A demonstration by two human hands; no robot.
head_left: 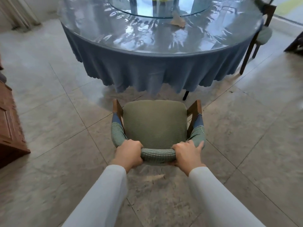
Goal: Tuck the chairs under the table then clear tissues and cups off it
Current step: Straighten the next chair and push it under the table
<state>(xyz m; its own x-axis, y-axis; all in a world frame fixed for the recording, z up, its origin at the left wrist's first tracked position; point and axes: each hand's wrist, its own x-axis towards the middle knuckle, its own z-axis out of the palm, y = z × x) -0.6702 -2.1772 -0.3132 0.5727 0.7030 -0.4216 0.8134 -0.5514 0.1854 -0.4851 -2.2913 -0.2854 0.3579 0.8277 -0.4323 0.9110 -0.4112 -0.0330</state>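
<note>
2 white sleeves lead to the left hand (129, 153) and right hand (186, 154), both gripping the curved top rail of a green knit-covered wooden armchair (155, 123). The left fingers curl over the rail. So do the right ones, except the index, which lies straight along it. The armchair stands on the grey tiled floor (57, 112), just short of the round blue-clothed worktop (164, 54), seat facing it. A brown wooden cabinet (9, 125) stands left. Farther on the worktop, a crumpled beige tissue (177, 22) lies beside a glass turntable (157, 10). A 2nd chair (262, 35) stands far right.
</note>
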